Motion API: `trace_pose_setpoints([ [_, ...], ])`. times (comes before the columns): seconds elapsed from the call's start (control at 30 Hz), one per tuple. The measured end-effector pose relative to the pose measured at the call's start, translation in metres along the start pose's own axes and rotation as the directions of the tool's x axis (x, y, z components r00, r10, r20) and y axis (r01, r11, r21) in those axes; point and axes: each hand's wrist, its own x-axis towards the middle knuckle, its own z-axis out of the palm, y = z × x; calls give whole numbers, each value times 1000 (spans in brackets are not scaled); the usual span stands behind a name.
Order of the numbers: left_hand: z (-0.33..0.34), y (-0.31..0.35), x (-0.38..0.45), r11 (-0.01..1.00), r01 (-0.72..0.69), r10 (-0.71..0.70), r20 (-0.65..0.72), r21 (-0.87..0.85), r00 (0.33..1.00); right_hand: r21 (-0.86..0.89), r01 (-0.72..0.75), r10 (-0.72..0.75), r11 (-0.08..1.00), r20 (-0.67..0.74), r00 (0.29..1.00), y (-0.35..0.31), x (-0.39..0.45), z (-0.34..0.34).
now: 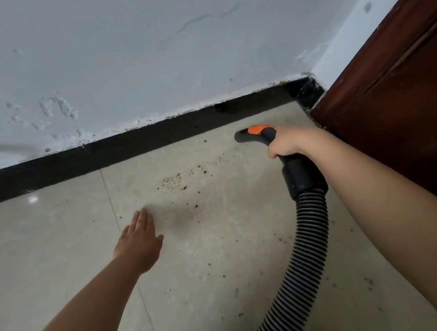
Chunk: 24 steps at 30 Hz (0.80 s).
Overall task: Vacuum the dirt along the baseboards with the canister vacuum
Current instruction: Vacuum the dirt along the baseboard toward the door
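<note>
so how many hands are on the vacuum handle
1. The right hand grips the black vacuum handle near the baseboard. The left hand is open, spread over the floor tile, apart from the hose.

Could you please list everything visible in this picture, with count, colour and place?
nozzle: one, black with orange tab, near the baseboard, held
hose: one, black ribbed, running from the nozzle to the bottom edge
dirt: one brown patch plus scattered specks, on the floor
baseboard: one, black, foot of the wall
wall: one, white, scuffed
floor: beige tiles
door: one, dark red-brown, right
left hand: flat, fingers straight
right hand: grips the nozzle
</note>
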Motion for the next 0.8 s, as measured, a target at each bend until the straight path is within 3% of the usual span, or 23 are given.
trace_pose_setpoints([
  [0.37, -18, 45, 16, 993, -65, 68, -26, 99, 997, 103, -136, 140, 985, -33, 990, 59, 18, -23],
  [0.6, -14, 54, 19, 989, -41, 47, -38, 140, 998, 87, -164, 173, 983, -99, 980, 75, 30, -34],
  [0.8, -11, 63, 20, 987, -56, 63, -41, 147, 997, 58, -227, 230, 972, -56, 972, 89, 38, -41],
])
